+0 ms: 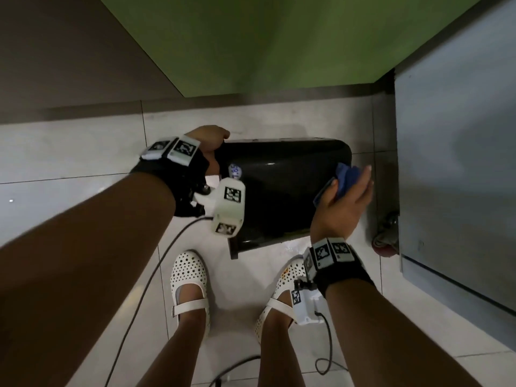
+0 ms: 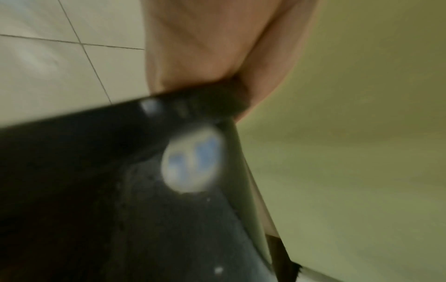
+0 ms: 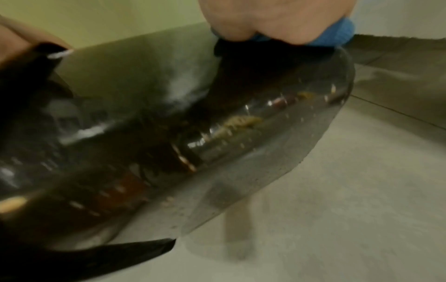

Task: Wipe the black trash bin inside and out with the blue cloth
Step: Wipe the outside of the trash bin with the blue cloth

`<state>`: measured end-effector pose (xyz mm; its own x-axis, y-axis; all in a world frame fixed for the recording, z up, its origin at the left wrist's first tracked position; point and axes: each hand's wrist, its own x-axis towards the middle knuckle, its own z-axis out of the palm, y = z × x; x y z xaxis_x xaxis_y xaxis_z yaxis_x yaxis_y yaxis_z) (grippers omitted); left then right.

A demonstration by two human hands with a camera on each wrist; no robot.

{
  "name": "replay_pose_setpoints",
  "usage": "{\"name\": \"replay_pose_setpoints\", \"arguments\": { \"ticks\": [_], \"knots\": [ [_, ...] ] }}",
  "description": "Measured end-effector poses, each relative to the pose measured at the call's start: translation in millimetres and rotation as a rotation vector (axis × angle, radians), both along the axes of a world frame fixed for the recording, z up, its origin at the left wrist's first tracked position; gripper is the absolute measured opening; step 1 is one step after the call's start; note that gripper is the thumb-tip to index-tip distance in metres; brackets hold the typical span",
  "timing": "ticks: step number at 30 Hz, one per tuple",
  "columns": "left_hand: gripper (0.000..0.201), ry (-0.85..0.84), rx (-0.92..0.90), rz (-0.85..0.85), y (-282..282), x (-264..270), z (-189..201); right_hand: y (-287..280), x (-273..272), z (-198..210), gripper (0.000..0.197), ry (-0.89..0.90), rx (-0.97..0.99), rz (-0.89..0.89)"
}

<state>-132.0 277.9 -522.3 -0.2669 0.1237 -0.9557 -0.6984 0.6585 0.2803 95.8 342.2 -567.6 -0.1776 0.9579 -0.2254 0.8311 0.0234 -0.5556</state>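
The black trash bin (image 1: 279, 188) is tipped on its side above the tiled floor, its glossy outer wall facing up. My left hand (image 1: 208, 148) grips its rim at the left end; the left wrist view shows the hand (image 2: 205, 57) over the black rim (image 2: 96, 152), blurred. My right hand (image 1: 344, 195) holds the folded blue cloth (image 1: 344, 177) against the bin's right end. In the right wrist view the cloth (image 3: 335, 36) peeks out under the hand (image 3: 265, 19), pressed on the wet, streaked bin wall (image 3: 169, 124). A round white and blue sticker (image 1: 235, 171) sits on the bin (image 2: 190, 162).
A green wall (image 1: 279, 43) rises behind the bin. A grey metal cabinet (image 1: 458, 163) on a caster wheel (image 1: 386, 238) stands close on the right. My feet in white shoes (image 1: 190, 280) are just below the bin. Cables (image 1: 156, 272) trail over the floor tiles.
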Motion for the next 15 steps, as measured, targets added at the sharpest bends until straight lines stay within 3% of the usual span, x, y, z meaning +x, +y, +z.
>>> {"name": "replay_pose_setpoints", "arguments": {
  "ticks": [3, 8, 11, 15],
  "knots": [
    [0.026, -0.087, 0.122, 0.145, -4, 15, 13, -10, -9, 14, 0.049, 0.13, -0.049, -0.043],
    [0.045, -0.064, 0.27, 0.252, -5, 37, 19, -40, -52, 32, 0.039, 0.188, 0.039, 0.156],
    [0.053, 0.013, 0.294, 0.221, -10, 41, 18, -56, -72, 37, 0.04, 0.206, 0.231, 0.418],
    [0.059, 0.097, 0.298, 0.153, -20, 45, 11, -63, -83, 35, 0.032, 0.194, 0.307, 0.62]
  ]
}}
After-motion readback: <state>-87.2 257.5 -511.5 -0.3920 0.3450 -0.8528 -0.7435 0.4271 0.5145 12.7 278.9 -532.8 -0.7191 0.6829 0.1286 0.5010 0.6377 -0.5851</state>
